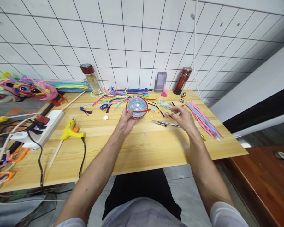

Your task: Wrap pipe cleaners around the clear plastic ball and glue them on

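My left hand (126, 123) pinches a round, clear plastic, red-edged bowl (137, 104), best gripped lightly; my right hand's (184, 118) hold I can't tell.

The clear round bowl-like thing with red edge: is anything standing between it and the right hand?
Nothing upright is visible between the clear bowl-like thing, held in the left hand, and the right hand. Only loose coloured stems lie low on the table there.
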